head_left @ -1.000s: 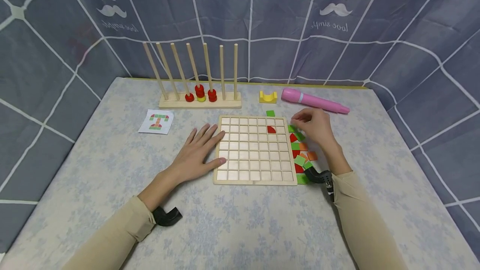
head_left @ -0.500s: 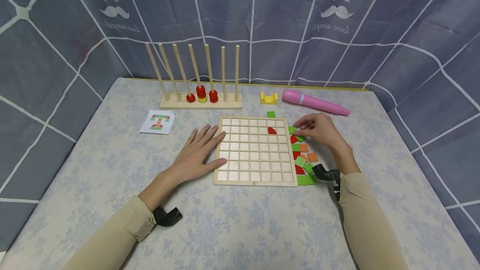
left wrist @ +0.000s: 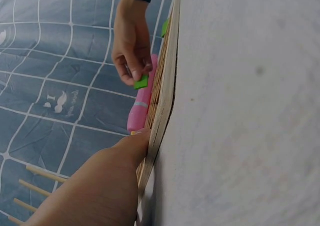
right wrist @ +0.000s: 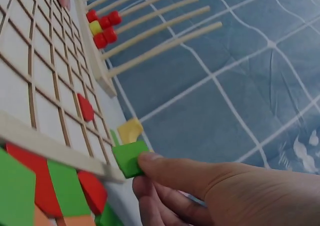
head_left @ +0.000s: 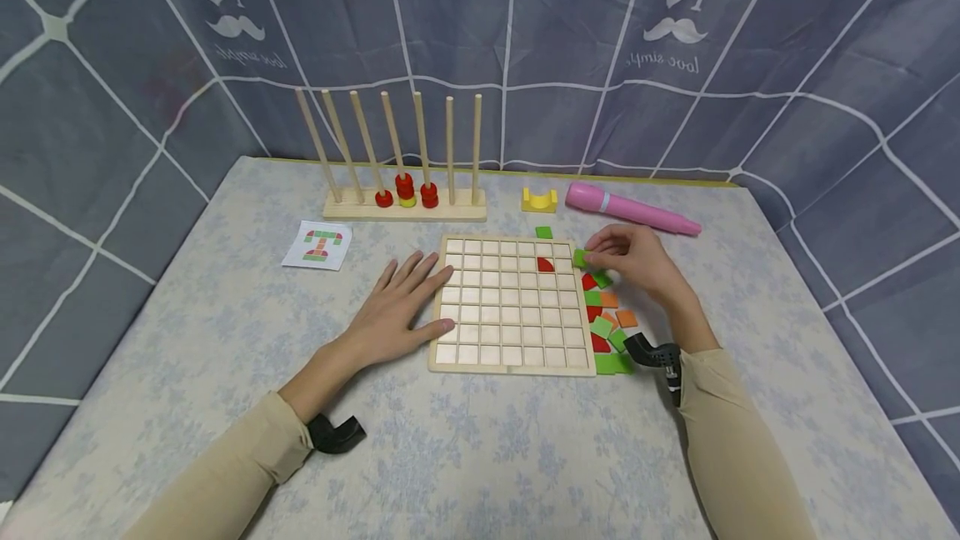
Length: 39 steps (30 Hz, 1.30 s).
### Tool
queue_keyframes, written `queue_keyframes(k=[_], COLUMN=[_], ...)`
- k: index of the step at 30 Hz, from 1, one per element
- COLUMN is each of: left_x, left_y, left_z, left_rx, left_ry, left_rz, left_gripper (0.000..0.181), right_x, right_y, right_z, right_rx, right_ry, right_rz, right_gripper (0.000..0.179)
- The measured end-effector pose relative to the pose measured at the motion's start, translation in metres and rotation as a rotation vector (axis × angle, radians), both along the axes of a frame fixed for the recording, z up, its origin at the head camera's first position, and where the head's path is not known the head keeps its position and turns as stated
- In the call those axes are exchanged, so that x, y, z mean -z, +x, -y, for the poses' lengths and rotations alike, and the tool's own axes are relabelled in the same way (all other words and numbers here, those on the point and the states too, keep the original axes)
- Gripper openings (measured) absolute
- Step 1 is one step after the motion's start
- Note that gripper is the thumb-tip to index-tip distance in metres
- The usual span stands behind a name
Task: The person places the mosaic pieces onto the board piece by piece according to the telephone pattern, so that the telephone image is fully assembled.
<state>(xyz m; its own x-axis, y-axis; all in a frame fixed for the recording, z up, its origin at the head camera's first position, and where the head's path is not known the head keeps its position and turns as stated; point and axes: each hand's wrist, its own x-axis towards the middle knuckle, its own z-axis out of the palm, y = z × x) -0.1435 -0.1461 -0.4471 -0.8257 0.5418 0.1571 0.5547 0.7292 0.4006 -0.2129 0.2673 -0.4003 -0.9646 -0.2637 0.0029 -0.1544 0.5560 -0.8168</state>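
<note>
My right hand [head_left: 633, 259] pinches a green square tile [right wrist: 129, 158] between thumb and fingers, just off the right edge of the wooden grid board [head_left: 497, 305]. In the left wrist view that tile shows raised in the fingertips. A red quarter-round tile [head_left: 545, 264] lies in one cell near the board's upper right. My left hand [head_left: 397, 307] lies with spread fingers, its thumb and fingertips on the board's left edge. Several loose tiles [head_left: 602, 327] in green, red and orange are heaped along the board's right side, below my right hand.
Behind the board stand a wooden peg rack [head_left: 405, 208] with red and yellow beads, a yellow cradle-shaped block [head_left: 539, 201] and a pink pen-shaped stick [head_left: 633, 208]. A pattern card [head_left: 318, 246] lies at left. One green tile [head_left: 543, 232] sits at the board's back edge.
My right hand came down to the loose tiles beside the board and lifted a green tile from there. The left hand keeps its place on the board's edge.
</note>
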Motion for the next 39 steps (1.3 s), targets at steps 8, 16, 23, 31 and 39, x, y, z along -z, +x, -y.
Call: queue_keyframes(k=[8,16,23,31,39], left_x=[0.000,0.000,0.001,0.000,0.001], left_y=[0.000,0.000,0.000,-0.001,-0.001], left_z=[0.000,0.000,0.001,-0.001,-0.001], left_rx=[0.000,-0.001,0.002,0.006,-0.003], left_ry=[0.003,0.001,0.002,0.002,-0.003], left_rz=[0.000,-0.006,-0.009,0.000,0.004], left_gripper=[0.081,0.081,0.081,0.081,0.082], right_x=[-0.002,-0.002,-0.004,-0.006,-0.009], right_y=[0.005,0.010,0.016,0.020,0.022], right_z=[0.025,0.047,0.058,0.055,0.019], right_rx=[-0.083,-0.146,-0.165,-0.138,-0.024], right_ry=[-0.025,0.139,0.217,0.208,0.243], right_rz=[0.071,-0.036,-0.151,-0.164,-0.173], right_gripper=[0.019,0.007,0.006,0.004,0.008])
